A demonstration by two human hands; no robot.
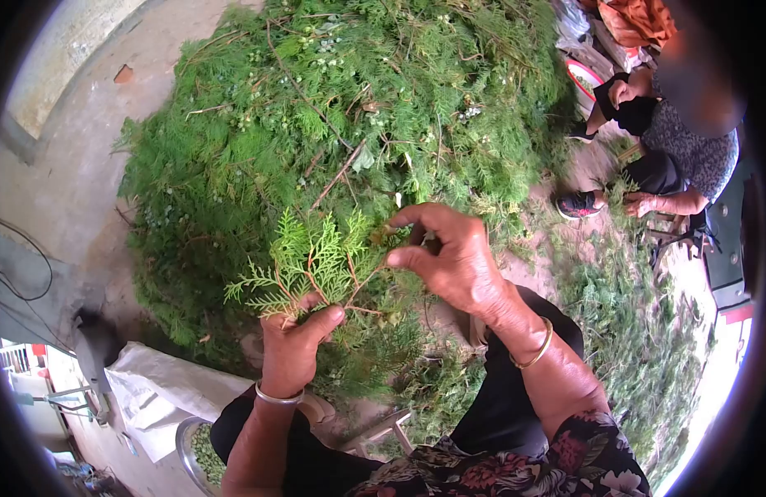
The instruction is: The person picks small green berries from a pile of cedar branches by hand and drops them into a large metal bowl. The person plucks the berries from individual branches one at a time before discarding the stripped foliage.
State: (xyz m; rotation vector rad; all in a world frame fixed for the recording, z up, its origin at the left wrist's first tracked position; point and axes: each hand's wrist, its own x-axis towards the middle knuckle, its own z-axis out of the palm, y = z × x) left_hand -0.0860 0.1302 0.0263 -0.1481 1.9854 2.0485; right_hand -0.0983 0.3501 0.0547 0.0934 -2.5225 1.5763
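Note:
A bright green evergreen sprig (321, 257) with reddish stems fans upward from my left hand (296, 340), whose thumb and fingers are closed round its base. To the right of the sprig is my right hand (453, 257), thumb and index finger curved toward each other near the tip of a thin side stem. Whether a small piece lies between those fingertips is too small to tell. Behind both hands rises a large heap of cut green branches (333, 124), with brown twigs and pale small cones among the leaves.
At the right a co-worker (689, 149) sits, one hand near greenery. A red-rimmed basin (583, 79) stands by them. Lower left are a white sack (167, 389) and a metal bowl (202, 451) of green bits. Loose sprigs (623, 331) cover the floor at right.

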